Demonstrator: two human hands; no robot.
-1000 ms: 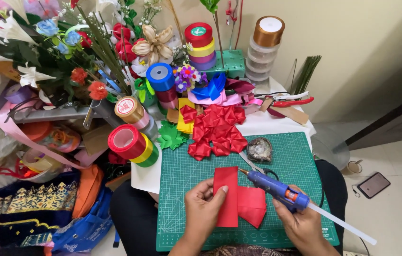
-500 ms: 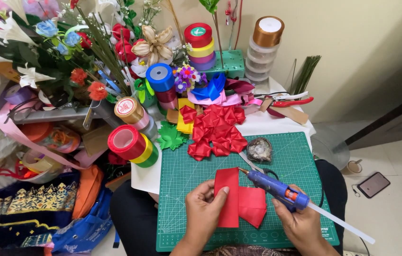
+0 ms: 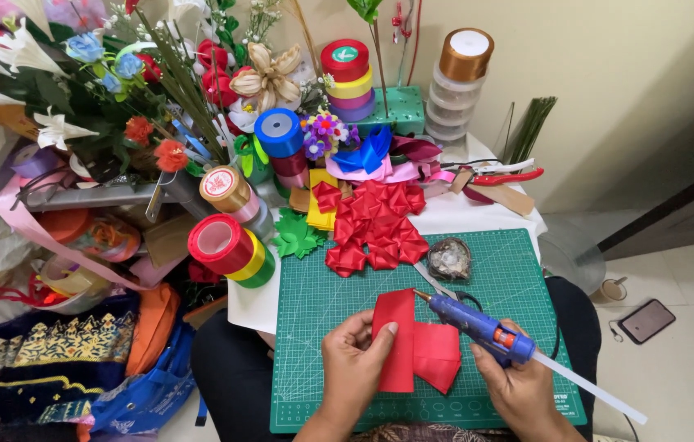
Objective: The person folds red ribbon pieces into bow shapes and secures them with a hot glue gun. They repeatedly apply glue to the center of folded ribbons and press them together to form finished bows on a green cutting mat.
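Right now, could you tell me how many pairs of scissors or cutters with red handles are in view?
1: the red-handled cutters lie at the table's far right corner, beside the green stems. Black scissors handles show behind the glue gun; others may be hidden.

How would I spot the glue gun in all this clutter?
Find the green cutting mat at the bottom. Over its right half, the right hand grips a blue glue gun. Its metal nozzle meets the folded red ribbon, and a white stick juts from its back.
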